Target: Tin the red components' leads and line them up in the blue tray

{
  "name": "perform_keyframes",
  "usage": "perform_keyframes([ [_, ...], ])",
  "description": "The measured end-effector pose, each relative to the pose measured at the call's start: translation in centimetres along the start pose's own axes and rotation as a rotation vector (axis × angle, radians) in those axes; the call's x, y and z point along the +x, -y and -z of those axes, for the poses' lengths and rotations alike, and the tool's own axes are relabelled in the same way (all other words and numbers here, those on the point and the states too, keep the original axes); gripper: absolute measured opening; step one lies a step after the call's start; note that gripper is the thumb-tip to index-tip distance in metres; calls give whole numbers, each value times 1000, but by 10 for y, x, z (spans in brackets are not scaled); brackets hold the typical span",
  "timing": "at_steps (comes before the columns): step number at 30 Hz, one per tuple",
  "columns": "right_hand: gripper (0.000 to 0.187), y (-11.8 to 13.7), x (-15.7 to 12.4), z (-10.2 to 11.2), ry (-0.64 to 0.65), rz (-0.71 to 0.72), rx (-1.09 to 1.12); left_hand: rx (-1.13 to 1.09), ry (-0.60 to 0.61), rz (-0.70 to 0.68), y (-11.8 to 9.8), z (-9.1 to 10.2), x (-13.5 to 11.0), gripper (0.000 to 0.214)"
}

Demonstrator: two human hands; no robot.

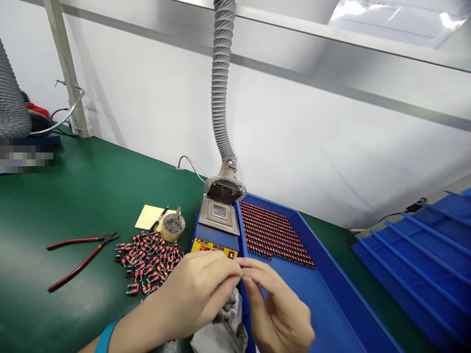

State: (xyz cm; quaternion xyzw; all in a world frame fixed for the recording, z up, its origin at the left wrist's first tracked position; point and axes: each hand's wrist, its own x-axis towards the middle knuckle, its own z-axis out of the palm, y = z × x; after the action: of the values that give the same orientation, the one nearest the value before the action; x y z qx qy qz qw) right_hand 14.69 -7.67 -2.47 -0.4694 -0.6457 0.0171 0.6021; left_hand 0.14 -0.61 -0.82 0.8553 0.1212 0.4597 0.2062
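My left hand (200, 289) and my right hand (277, 309) meet fingertip to fingertip, both closed in a pinch. Whatever lies between the fingers is hidden or too small to name. Just behind them stands a blue solder pot (217, 235) with a yellow front panel and a square metal well on top. Left of my left hand spreads a loose pile of small red-and-black coil components (152, 260) with bent wire ends. Beyond my right hand, neat rows of similar components (275, 233) fill the far part of a blue tray (312, 299). Crumpled grey cloth (224, 328) shows below my hands.
Red-handled pliers (106, 239) lie open on the green table (91, 196). A round tub (172, 227) of grey residue sits by yellow paper (147, 215) and a pen (162, 214). A fume hose (222, 83) hangs over the pot. Blue ribbed trays (423, 264) are at right.
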Motion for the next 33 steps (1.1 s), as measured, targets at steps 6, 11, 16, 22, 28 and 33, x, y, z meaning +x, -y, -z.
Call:
perform_keyframes([
  [6, 40, 4, 4, -3, 136, -447, 585, -19, 14, -15, -2, 0, -3, 26],
  [11, 17, 0, 3, 1, 54, -167, 285, -363, 130, 330, -5, 7, -3, 16],
  [16, 21, 1, -1, -4, -9, -32, 226, -437, 181, 421, -3, 8, -1, 18],
  [22, 18, 7, 5, 5, -256, -294, 353, -500, 221, 463, -5, 11, 0, 18],
  [28, 19, 0, 3, 1, -118, -448, 487, -925, 126, 600, 1, 8, 0, 19],
  [33, 10, -1, -1, -23, -128, -707, 865, -1115, -59, 638, 0, -3, -1, 42],
])
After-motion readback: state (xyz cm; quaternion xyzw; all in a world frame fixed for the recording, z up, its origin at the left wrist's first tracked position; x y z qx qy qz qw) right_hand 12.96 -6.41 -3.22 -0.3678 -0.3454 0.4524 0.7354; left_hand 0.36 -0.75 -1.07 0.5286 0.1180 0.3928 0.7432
